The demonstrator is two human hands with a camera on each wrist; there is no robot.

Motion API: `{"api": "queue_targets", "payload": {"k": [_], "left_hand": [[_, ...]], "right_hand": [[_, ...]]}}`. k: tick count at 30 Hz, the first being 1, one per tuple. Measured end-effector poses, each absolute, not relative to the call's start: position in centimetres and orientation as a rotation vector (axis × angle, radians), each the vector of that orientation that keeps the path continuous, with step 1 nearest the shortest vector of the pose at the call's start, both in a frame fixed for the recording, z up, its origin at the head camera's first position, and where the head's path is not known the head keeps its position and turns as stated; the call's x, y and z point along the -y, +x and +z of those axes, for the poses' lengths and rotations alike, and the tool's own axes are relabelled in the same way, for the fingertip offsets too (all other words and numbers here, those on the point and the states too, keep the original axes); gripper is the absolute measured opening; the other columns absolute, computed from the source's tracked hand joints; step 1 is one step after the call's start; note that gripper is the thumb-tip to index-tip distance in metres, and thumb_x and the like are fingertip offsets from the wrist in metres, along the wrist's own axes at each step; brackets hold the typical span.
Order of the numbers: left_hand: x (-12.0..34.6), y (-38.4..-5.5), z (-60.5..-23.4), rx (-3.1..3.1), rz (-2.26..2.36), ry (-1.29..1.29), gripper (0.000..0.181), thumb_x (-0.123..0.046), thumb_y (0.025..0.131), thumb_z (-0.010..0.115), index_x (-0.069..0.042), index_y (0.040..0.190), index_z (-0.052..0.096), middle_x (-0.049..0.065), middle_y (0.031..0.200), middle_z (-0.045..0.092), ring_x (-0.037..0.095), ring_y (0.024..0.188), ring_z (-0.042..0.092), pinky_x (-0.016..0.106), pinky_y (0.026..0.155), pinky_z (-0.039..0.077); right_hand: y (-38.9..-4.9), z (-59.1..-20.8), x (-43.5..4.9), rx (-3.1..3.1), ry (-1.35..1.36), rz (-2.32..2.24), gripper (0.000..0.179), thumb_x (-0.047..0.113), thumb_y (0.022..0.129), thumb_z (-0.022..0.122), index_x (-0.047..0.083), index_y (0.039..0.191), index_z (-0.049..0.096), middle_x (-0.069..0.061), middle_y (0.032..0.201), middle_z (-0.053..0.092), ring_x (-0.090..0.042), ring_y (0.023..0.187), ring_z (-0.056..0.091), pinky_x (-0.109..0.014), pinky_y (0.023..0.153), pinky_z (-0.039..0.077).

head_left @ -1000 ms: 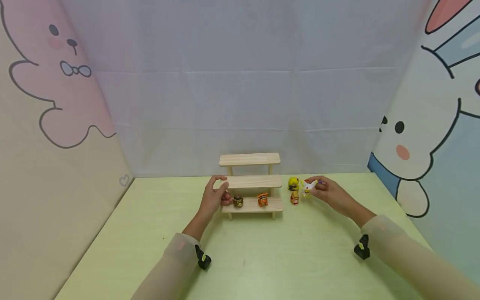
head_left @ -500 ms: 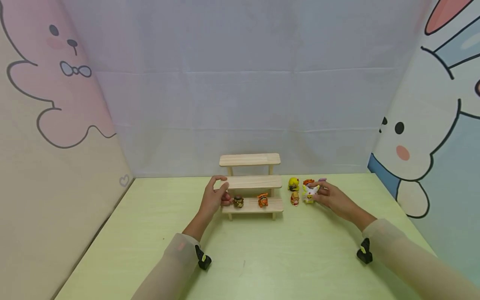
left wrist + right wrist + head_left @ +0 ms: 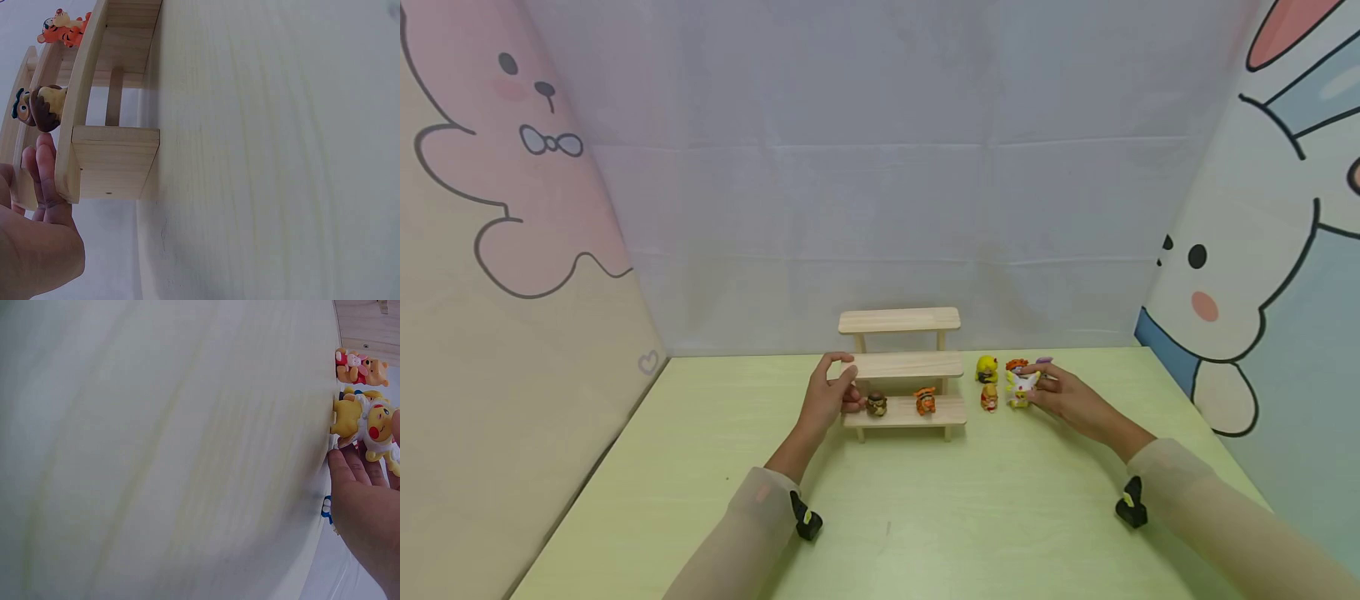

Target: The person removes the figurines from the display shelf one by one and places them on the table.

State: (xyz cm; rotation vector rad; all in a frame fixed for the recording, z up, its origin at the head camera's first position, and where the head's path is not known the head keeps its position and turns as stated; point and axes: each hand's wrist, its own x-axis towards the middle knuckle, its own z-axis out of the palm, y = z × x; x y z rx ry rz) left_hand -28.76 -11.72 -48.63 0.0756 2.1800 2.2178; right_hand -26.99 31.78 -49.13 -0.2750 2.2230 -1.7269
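Note:
My left hand (image 3: pixel 829 398) holds the left end of a three-step wooden display shelf (image 3: pixel 904 363), thumb and index finger at the middle step. Its other fingers reach the lowest step beside an owl figurine (image 3: pixel 46 107). A tiger figurine (image 3: pixel 925 401) stands farther right on that step. Right of the shelf, my right hand (image 3: pixel 1077 408) pinches a yellow figurine in a white, long-eared costume (image 3: pixel 1021 389). In the right wrist view this yellow figurine (image 3: pixel 350 420) has red cheeks and stands upright at the tabletop, fingers at its side.
Close by stand a bear figurine (image 3: pixel 989 398), a yellow-headed figurine (image 3: pixel 987 368) and an orange-topped figurine (image 3: pixel 1017 365). A purple-topped one (image 3: pixel 1044 361) is partly hidden behind my right hand. The pale tabletop (image 3: pixel 910 517) meets a white cloth backdrop (image 3: pixel 880 200).
My right hand has brought the yellow figurine down and slightly right, in front of the orange-topped one, and it is nearly still since half a second ago. My left hand stays put.

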Motion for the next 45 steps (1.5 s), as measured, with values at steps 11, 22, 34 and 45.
{"api": "queue_targets", "payload": {"k": [11, 22, 34, 45], "left_hand": [[11.7, -28.8, -48.8, -2.176, 2.226, 0.092, 0.029, -0.020, 0.107, 0.060, -0.011, 0.133, 0.055, 0.005, 0.063, 0.062, 0.015, 0.055, 0.066, 0.026, 0.054, 0.060], [11.8, -29.0, -49.0, -2.162, 2.227, 0.090, 0.027, -0.020, 0.107, 0.060, -0.013, 0.132, 0.056, 0.004, 0.062, 0.062, 0.015, 0.055, 0.066, 0.028, 0.055, 0.061], [11.7, -28.9, -48.8, -2.152, 2.237, 0.080, 0.026, -0.019, 0.107, 0.060, -0.012, 0.132, 0.055, 0.005, 0.061, 0.062, 0.015, 0.055, 0.066, 0.028, 0.054, 0.061], [11.6, -28.6, -48.6, -2.149, 2.236, 0.067, 0.025, -0.019, 0.107, 0.060, -0.012, 0.131, 0.055, 0.006, 0.062, 0.062, 0.016, 0.055, 0.067, 0.027, 0.053, 0.060]], "right_hand": [[-27.0, -49.2, -32.0, -2.217, -0.306, -1.733, 0.058, 0.016, 0.106, 0.060, -0.002, 0.154, 0.032, -0.018, 0.133, 0.056, -0.018, 0.108, 0.059, -0.026, 0.089, 0.053], [-27.3, -48.9, -32.1, -2.227, -0.314, -1.753, 0.057, 0.015, 0.105, 0.063, -0.003, 0.152, 0.035, -0.029, 0.157, 0.035, -0.003, 0.115, 0.058, -0.020, 0.097, 0.051], [-27.8, -46.9, -31.9, -2.415, -0.331, -1.585, 0.061, 0.025, 0.107, 0.061, -0.002, 0.155, 0.035, -0.025, 0.154, 0.047, -0.032, 0.138, 0.052, -0.054, 0.116, 0.040], [-28.5, -45.3, -32.0, -2.416, -0.355, -1.605, 0.061, 0.027, 0.107, 0.060, -0.003, 0.155, 0.037, -0.025, 0.157, 0.042, -0.041, 0.145, 0.041, -0.017, 0.104, 0.046]]}}
